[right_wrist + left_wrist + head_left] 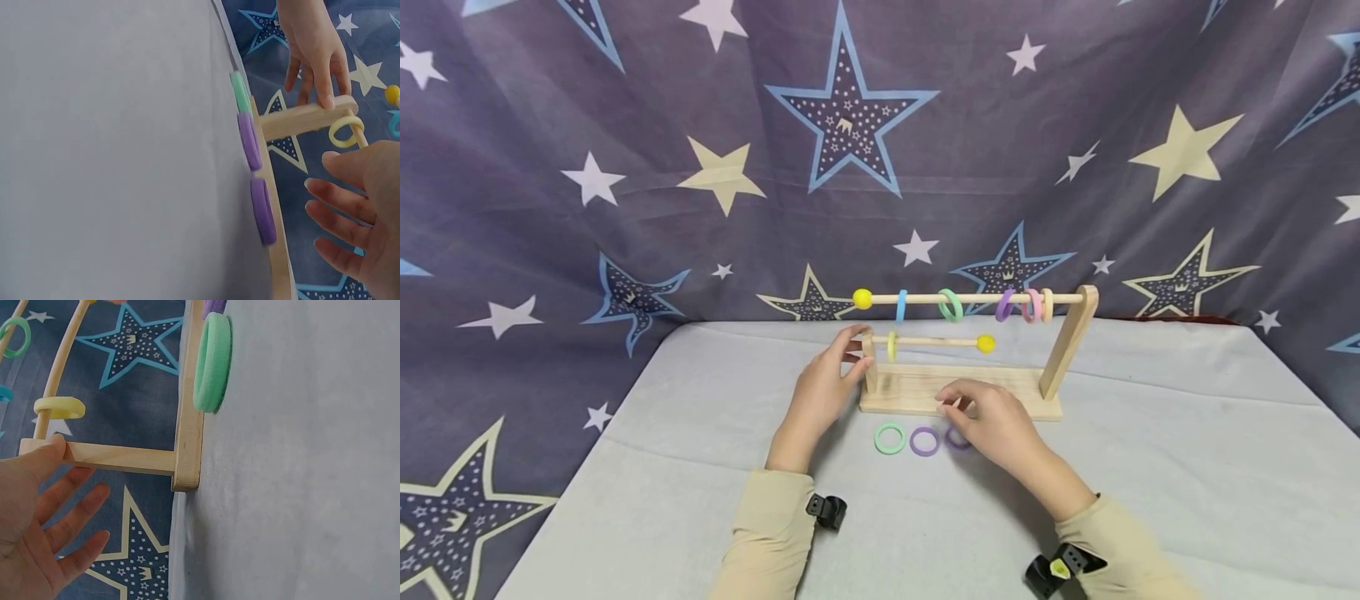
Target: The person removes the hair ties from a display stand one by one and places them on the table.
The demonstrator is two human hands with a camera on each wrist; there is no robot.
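Observation:
A wooden stand [958, 392] has two rods with yellow ball ends. My left hand [822, 387] grips its short left post [119, 457], thumb on the near side. One yellow hair tie [892, 347] hangs on the lower rod beside that post. My right hand [1000, 423] hovers before the base with fingers loosely bent and nothing between them. In front of the base lie a green hair tie [890, 438] and two purple ones, the left purple hair tie [924, 442] and the right purple hair tie [263, 211], which my right hand partly covers in the head view.
The upper rod [985, 298] carries blue [901, 307], green [951, 306], purple [1004, 306], pink and pale orange hair ties. A tall right post [1070, 342] supports it. Behind the grey-covered table [685, 417] hangs a star-patterned curtain [647, 150].

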